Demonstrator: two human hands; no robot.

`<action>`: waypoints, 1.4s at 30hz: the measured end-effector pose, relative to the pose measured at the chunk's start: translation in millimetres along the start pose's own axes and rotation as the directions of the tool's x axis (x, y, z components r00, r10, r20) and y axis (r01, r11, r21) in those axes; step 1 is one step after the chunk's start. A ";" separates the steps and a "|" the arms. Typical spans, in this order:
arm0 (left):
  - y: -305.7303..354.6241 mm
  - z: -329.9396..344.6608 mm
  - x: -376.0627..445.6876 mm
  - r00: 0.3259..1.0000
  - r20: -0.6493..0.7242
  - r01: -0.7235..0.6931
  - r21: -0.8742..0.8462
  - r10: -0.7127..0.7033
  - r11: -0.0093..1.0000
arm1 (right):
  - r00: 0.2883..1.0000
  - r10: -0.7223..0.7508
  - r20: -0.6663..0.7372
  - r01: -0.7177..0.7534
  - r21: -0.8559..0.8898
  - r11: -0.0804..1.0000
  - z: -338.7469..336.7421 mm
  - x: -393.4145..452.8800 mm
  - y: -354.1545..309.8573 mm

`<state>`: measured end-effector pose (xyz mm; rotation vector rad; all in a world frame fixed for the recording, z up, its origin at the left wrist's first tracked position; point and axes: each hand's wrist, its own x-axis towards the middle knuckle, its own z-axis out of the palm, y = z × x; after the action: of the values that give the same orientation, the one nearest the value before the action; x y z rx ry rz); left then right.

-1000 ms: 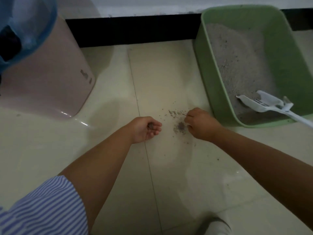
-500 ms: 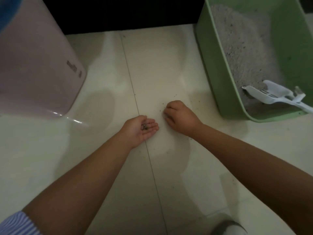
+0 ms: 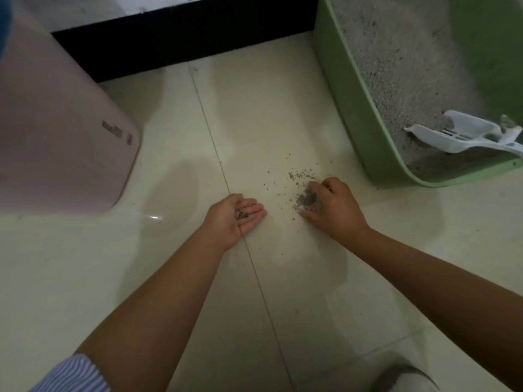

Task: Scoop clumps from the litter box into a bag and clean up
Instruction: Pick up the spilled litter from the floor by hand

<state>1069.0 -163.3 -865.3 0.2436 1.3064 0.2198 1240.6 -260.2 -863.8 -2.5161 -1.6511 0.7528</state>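
Right now the spilled litter [image 3: 307, 197] lies on the floor tiles [image 3: 175, 278], heaped under the right hand's [image 3: 334, 207] curled fingertips, which rake it. Leftward, near but apart, the left hand [image 3: 236, 217] waits palm-up, relaxed, cupping a few grains. Behind the right hand stands the litter box [image 3: 356, 108].

Bare floor [image 3: 169, 278] between pink bin [image 3: 56, 137] left, green litter box [image 3: 353, 114] right.

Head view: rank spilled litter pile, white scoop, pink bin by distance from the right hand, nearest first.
From the right hand:
1. Spilled litter pile: on the floor tile, at its fingertips.
2. White scoop: lying in the green litter box, up and to the right.
3. Pink bin: far left, beyond the left hand.
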 end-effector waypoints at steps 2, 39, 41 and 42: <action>-0.7 0.4 0.2 1.000 0.005 -0.005 -0.008 0.005 1.000 | 1.000 -0.007 -0.028 0.009 0.051 0.999 3.2 3.1 -2.4; -8.9 -7.9 -15.4 0.997 0.076 0.044 -0.251 -0.026 0.967 | 0.997 -0.045 -0.059 0.057 0.236 0.970 -22.9 28.0 -25.8; -10.2 -7.6 -13.8 0.998 0.056 0.035 -0.245 -0.022 0.969 | 0.979 -0.192 -0.061 0.199 0.133 0.971 -20.0 36.3 -22.4; -11.3 -7.0 -12.7 0.999 0.040 0.022 -0.245 -0.013 0.969 | 0.965 -0.259 -0.041 0.262 0.099 0.960 -18.0 39.8 -25.7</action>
<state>1059.3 -177.4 -858.7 0.0254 1.2300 0.3572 1238.6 -210.2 -855.3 -2.1722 -1.8334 0.7497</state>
